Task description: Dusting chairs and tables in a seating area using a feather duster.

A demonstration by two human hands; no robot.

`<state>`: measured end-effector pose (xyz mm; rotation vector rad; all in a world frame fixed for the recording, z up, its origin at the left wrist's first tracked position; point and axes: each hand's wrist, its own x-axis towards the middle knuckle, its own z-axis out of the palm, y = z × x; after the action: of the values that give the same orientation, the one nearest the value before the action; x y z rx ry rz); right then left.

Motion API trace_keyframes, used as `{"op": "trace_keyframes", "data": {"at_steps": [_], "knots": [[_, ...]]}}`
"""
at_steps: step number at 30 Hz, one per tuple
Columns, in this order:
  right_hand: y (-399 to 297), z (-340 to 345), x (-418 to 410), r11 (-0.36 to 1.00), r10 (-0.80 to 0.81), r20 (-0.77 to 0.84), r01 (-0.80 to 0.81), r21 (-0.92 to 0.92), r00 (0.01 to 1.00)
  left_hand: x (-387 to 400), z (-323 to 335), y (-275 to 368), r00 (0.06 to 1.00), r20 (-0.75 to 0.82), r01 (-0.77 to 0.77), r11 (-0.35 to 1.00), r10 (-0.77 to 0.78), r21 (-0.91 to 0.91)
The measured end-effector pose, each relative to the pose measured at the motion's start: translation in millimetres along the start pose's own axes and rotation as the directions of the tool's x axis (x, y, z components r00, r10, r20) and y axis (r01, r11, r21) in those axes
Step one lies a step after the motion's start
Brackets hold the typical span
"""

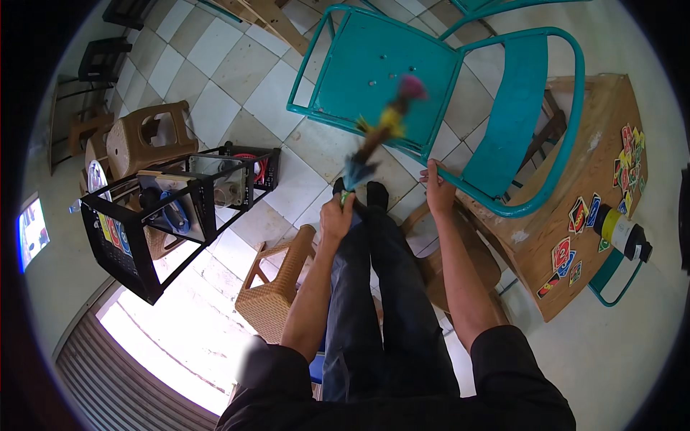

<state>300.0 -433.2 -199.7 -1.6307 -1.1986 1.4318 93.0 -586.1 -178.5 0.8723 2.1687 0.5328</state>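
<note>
My left hand [337, 218] is closed around the green handle of a feather duster [377, 132], whose blue, brown, yellow and pink plumes are blurred. The duster's far end is over the seat [350, 64] of a teal metal chair, though whether it touches cannot be told. With its fingers at the chair's tubular frame [517, 210], near where seat and backrest meet, my right hand [439, 191] holds the chair. Several small holes show in the seat.
A wooden table [531, 258] with scattered cards and a black and yellow bottle [620, 234] stands at the right. A black metal rack [156, 215] is at the left. Brown woven-pattern plastic stools [275, 291] stand near my legs and behind the rack.
</note>
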Motion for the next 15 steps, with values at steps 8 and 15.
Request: {"op": "trace_keyframes", "data": {"at_steps": [8,15], "knots": [[-1,1,-1,0.999,-0.004,-0.014,0.005,0.051,1.0,7,7,6,0.988,0.132,-0.065,0.99,0.082,-0.129],[0,3,-1,1.0,0.01,-0.009,-0.01,-0.006,1.0,10,13,10,0.985,-0.13,0.07,0.952,-0.114,-0.299]]}}
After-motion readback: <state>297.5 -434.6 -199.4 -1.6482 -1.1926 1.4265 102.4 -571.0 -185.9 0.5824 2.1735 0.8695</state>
